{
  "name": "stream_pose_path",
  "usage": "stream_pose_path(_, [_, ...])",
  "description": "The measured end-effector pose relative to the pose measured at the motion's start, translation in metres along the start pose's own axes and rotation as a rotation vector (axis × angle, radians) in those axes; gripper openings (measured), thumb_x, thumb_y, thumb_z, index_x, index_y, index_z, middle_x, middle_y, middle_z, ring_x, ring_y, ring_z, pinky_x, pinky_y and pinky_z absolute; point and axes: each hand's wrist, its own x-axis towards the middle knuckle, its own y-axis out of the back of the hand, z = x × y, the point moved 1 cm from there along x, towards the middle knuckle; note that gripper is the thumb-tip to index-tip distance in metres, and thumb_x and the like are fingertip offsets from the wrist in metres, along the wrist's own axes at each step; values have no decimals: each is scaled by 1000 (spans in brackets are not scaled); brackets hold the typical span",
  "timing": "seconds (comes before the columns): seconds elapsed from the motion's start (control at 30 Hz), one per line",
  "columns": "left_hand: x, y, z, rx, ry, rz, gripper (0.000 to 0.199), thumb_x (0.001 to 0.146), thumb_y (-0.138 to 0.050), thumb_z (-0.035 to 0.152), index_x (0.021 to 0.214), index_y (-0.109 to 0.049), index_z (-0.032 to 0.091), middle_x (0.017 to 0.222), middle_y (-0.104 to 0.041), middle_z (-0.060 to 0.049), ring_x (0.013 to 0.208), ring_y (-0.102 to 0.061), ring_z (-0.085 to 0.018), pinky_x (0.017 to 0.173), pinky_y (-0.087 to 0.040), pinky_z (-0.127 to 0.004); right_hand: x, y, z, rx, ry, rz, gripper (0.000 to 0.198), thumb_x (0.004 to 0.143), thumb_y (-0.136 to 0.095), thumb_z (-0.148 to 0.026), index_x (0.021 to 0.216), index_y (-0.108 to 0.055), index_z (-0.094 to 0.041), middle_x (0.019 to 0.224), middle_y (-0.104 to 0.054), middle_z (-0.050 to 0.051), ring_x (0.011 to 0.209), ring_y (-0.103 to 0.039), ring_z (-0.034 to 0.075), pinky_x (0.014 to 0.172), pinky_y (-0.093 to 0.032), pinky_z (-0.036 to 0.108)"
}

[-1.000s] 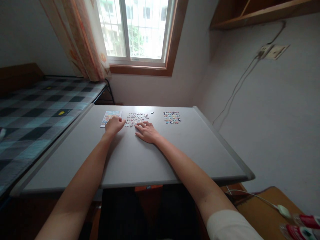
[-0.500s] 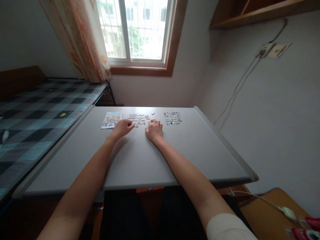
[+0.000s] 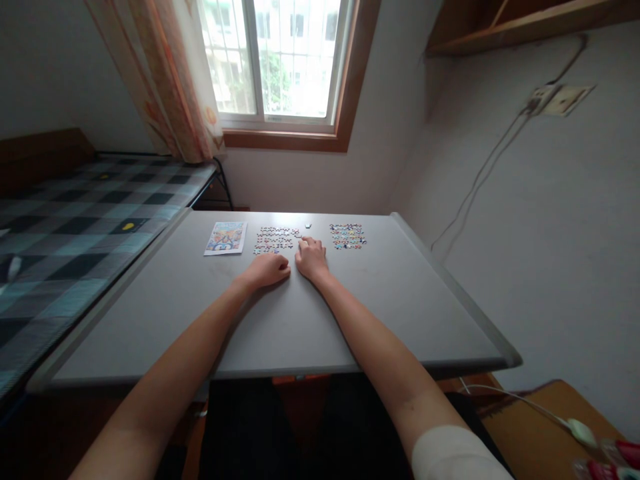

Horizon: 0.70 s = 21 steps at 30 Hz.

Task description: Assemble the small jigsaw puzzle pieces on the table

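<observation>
My left hand (image 3: 270,270) is closed, its fingers curled just below the left group of jigsaw puzzle pieces (image 3: 274,241); whether a piece is inside is hidden. Close beside it, my right hand (image 3: 312,258) rests palm down on the white table (image 3: 390,313), fingers extended and slightly bent. Its fingertips lie by a single loose piece (image 3: 299,236) at the right end of that group. A second group of puzzle pieces (image 3: 348,236) is laid in rows further right. On the left lies a colourful picture sheet (image 3: 225,239).
A small pale object (image 3: 308,225) lies beyond my right hand. A bed with a checked cover (image 3: 125,227) stands along the left. Beyond the table are a curtain (image 3: 175,87) and a window (image 3: 295,60). A cable (image 3: 480,173) hangs on the right wall.
My left hand has moved right and nearer to me, away from the picture sheet, uncovering the lower rows of pieces. My right hand has stayed nearly still. The view has shifted slightly.
</observation>
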Motion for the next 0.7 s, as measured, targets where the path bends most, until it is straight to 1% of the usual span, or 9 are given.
stream_pose_path(0.2, [-1, 0, -1, 29, -8, 21, 30, 80, -44, 36, 63, -64, 20, 70, -66, -8, 62, -57, -19, 56, -31, -28, 9, -1, 4, -34, 65, -74, 44, 85, -40, -25, 127, -52, -19, 141, -44, 6, 126, -29, 31, 102, -26, 49])
stream_pose_path(0.27, [-1, 0, -1, 17, -3, 21, 31, 80, -45, 37, 63, -64, 20, 70, -66, -8, 62, -57, -19, 57, -31, -28, 9, -1, 5, -34, 73, -81, 44, 86, -40, -26, 128, -51, -19, 139, -45, 6, 125, -29, 32, 101, -26, 49])
stream_pose_path(0.33, [-1, 0, -1, 4, 5, 20, 31, 80, -45, 37, 63, -65, 20, 70, -66, -8, 62, -56, -19, 58, -32, -28, 6, 0, 5, -25, 59, -58, 43, 86, -39, -25, 127, -52, -18, 135, -49, 7, 121, -33, 31, 99, -29, 48])
stream_pose_path(0.43, [0, -1, -2, 2, 1, 18, 32, 80, -44, 38, 63, -64, 20, 69, -66, -8, 61, -56, -19, 57, -31, -28, 0, 3, 5, -27, 28, -27, 41, 86, -38, -19, 123, -54, -18, 128, -53, 10, 112, -39, 29, 93, -34, 43])
stream_pose_path(0.53, [0, -1, -2, 19, -12, 13, 34, 81, -43, 39, 62, -63, 20, 68, -65, -8, 61, -56, -19, 56, -30, -28, -7, 7, 6, -47, -2, -24, 36, 86, -39, -15, 116, -59, -18, 122, -53, 11, 105, -41, 27, 87, -37, 40])
stream_pose_path(0.7, [0, -1, -1, 60, 5, -9, 36, 83, -41, 41, 65, -64, 20, 72, -67, -8, 66, -58, -18, 58, -32, -27, -16, 12, 13, -14, -79, 20, 28, 88, -42, -22, 104, -66, -20, 108, -56, 10, 99, -43, 26, 84, -38, 37])
